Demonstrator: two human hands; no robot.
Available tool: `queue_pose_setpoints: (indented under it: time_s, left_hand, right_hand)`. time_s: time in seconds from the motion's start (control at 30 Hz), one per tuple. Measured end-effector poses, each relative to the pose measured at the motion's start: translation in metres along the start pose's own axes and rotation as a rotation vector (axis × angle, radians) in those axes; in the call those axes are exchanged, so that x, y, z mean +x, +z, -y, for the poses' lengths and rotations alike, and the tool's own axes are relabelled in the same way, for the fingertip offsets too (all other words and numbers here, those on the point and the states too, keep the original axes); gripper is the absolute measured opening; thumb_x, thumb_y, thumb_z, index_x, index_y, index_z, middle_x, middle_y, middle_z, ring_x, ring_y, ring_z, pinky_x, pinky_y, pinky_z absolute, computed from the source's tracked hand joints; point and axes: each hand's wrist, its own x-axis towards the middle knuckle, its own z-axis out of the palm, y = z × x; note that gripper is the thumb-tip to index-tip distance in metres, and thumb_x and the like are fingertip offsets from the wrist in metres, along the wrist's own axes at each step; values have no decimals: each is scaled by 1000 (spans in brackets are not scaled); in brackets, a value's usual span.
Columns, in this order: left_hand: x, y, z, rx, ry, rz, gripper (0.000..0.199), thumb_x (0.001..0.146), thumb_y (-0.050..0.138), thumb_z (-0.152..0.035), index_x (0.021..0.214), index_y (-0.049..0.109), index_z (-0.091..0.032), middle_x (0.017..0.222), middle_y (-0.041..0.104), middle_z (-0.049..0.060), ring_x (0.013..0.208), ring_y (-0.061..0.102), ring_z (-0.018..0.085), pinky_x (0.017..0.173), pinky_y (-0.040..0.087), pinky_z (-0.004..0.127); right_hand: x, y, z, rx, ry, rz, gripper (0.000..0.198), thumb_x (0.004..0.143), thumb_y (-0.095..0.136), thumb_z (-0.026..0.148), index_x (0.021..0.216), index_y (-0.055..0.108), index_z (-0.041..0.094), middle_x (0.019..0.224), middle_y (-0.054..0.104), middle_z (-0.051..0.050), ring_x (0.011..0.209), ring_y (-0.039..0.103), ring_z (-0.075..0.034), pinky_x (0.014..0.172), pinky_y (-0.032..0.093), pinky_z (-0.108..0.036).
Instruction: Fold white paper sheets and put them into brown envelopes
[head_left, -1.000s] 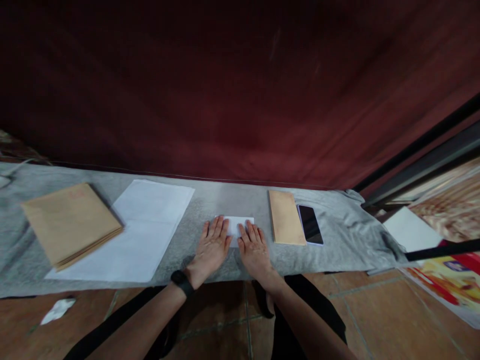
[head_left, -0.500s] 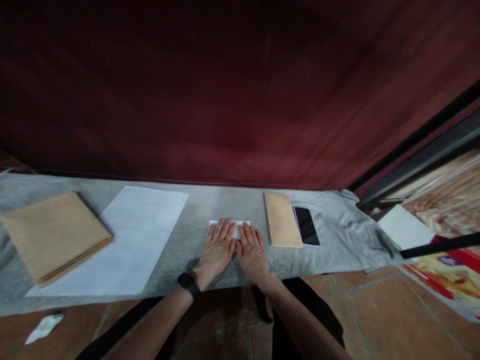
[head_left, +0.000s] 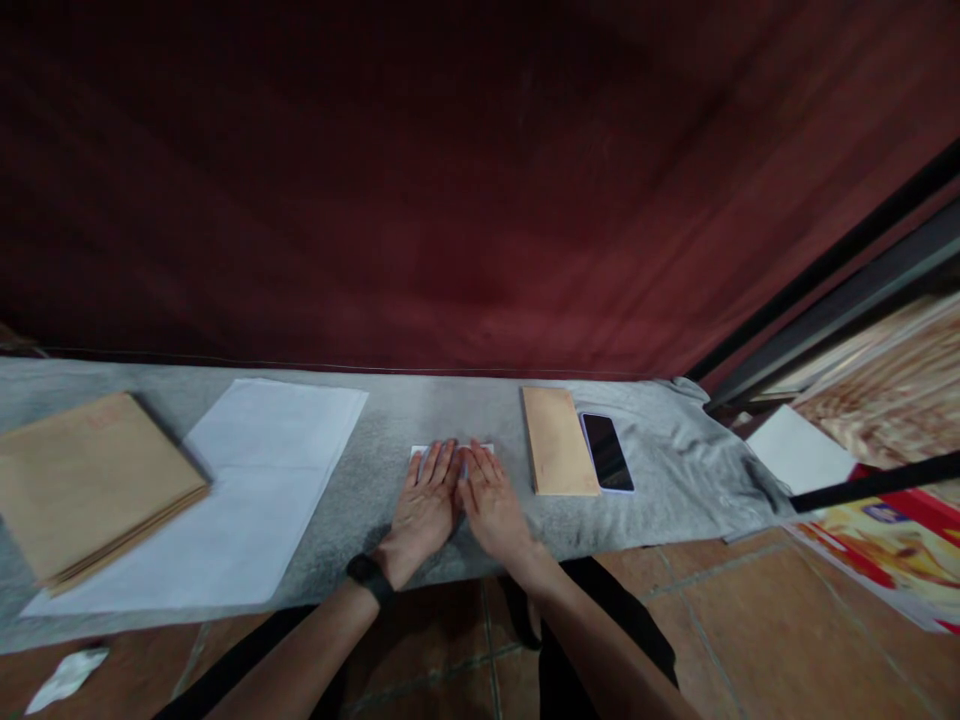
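A small folded white paper (head_left: 417, 450) lies on the grey cloth, mostly covered by my two hands. My left hand (head_left: 429, 502) is flat on its left part, fingers stretched out and slightly apart. Beside it, my right hand (head_left: 491, 505) rests on the right part with its fingers extended and angled toward the left hand. Only the paper's far edge and corners show. To the right lies a brown envelope (head_left: 560, 442), and against its right side a phone (head_left: 608, 453) with a dark screen.
On the left, a stack of brown envelopes (head_left: 97, 480) overlaps large white paper sheets (head_left: 277, 450). Grey cloth (head_left: 675, 470) covers the narrow bench below a dark red hanging (head_left: 450, 200). A printed box (head_left: 892, 555) and a scrap of paper (head_left: 69, 678) are on the tiled floor.
My right hand has slid left over the paper, closer to my left hand, and turned slightly. My left hand stays on the paper. The whole view has shifted a little.
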Motion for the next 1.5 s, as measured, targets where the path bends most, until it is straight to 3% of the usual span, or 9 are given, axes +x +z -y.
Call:
queue_pose_setpoints:
  time_s: [0.13, 0.4, 0.53, 0.83, 1.13, 1.23, 1.37, 1.5]
  left_hand:
    - [-2, 5, 4, 11, 22, 34, 62, 95, 36, -18, 157, 37, -16, 164, 34, 13, 155, 24, 28, 126, 19, 53]
    - [-1, 1, 4, 21, -19, 31, 60, 95, 30, -16, 153, 42, -9, 162, 37, 15, 152, 31, 27, 126, 23, 50]
    - [-3, 0, 8, 2, -54, -47, 60, 96, 29, -20, 154, 40, -8, 160, 41, 17, 152, 33, 27, 125, 23, 51]
    - [-13, 3, 21, 7, -155, -128, 65, 100, 31, -42, 157, 33, -11, 158, 43, 19, 150, 35, 29, 122, 26, 51]
    - [-17, -2, 29, 7, -171, -93, 62, 102, 27, -38, 155, 35, -8, 157, 44, 18, 152, 32, 30, 123, 25, 54]
    - [-18, -7, 24, 1, -118, -139, 61, 102, 30, -36, 156, 35, -8, 159, 42, 18, 153, 29, 29, 125, 23, 54]
    - [-21, -10, 10, -47, 87, -112, 57, 102, 32, -32, 153, 40, -7, 161, 40, 15, 152, 32, 25, 125, 27, 45]
    - [-23, -5, 1, -67, 87, -107, 54, 102, 35, -32, 152, 43, -12, 159, 44, 13, 151, 35, 25, 125, 28, 46]
  right_hand:
    - [-2, 8, 10, 98, -43, 35, 55, 109, 28, 38, 156, 38, 10, 161, 39, -11, 151, 35, -20, 122, 35, -40]
    - [-5, 18, 5, -20, 22, -8, 52, 109, 27, 34, 155, 39, 13, 159, 43, -11, 149, 38, -21, 122, 34, -42]
    - [-3, 22, 1, -69, 55, -36, 52, 108, 33, 36, 151, 45, 10, 156, 46, -14, 148, 40, -24, 122, 34, -43]
    - [-5, 21, -9, -189, 62, -78, 58, 106, 42, 40, 154, 40, 9, 158, 41, -19, 149, 38, -29, 120, 34, -47]
    - [-7, 21, -12, -225, 78, -87, 62, 106, 40, 44, 154, 38, 5, 159, 40, -21, 148, 38, -30, 120, 33, -48]
    - [-7, 22, -13, -220, 73, -94, 63, 106, 41, 44, 155, 38, 5, 158, 40, -22, 148, 38, -31, 120, 33, -48]
    - [-7, 24, -14, -216, 72, -87, 59, 106, 39, 41, 154, 40, 6, 159, 39, -21, 148, 38, -31, 119, 32, -49]
    - [-6, 25, -16, -230, 74, -76, 57, 107, 38, 37, 154, 39, 6, 159, 39, -20, 149, 37, -30, 121, 31, -48]
